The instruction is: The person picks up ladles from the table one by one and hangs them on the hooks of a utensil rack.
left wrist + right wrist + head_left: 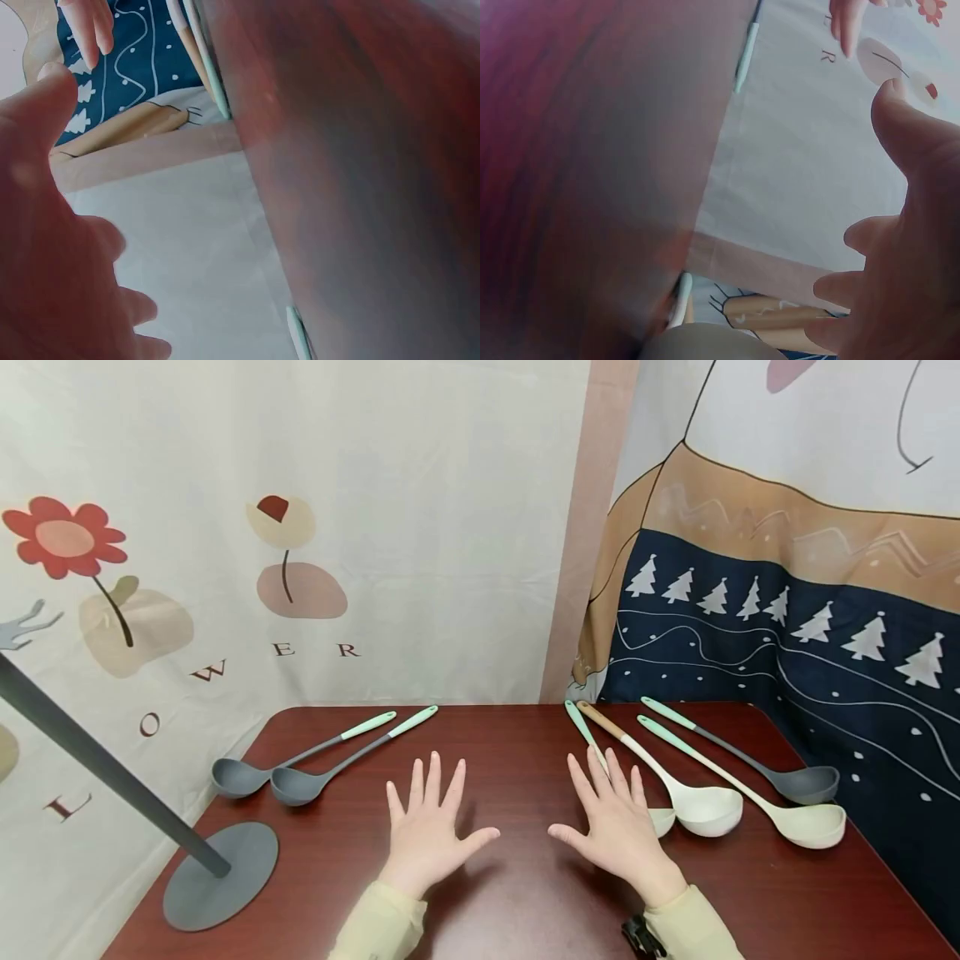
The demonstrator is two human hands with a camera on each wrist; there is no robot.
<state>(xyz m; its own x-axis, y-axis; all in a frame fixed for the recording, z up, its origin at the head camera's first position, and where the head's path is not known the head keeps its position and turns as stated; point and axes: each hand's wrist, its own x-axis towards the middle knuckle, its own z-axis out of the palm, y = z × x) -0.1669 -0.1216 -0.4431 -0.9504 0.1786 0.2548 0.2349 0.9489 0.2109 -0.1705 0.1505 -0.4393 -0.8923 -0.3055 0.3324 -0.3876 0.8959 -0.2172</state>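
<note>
My left hand (pixel 427 831) is held over the middle of the table with fingers spread, holding nothing. Beside it my right hand (pixel 618 827), also spread and holding nothing, overlaps a white ladle (pixel 662 821) with a mint handle, hiding its middle. Two grey ladles with mint handles lie at the left, an outer one (pixel 240 778) and an inner one (pixel 298 786). To the right of my right hand are a white ladle with a tan handle (pixel 708 811), a white ladle with a mint handle (pixel 812 825) and a grey ladle (pixel 808 784).
A grey pole on a round base (pixel 221 889) stands at the left of the dark red wooden table (pixel 517 910). Behind hangs a pale printed curtain (pixel 450 527); a navy cloth with white trees (pixel 697 635) hangs along the right side.
</note>
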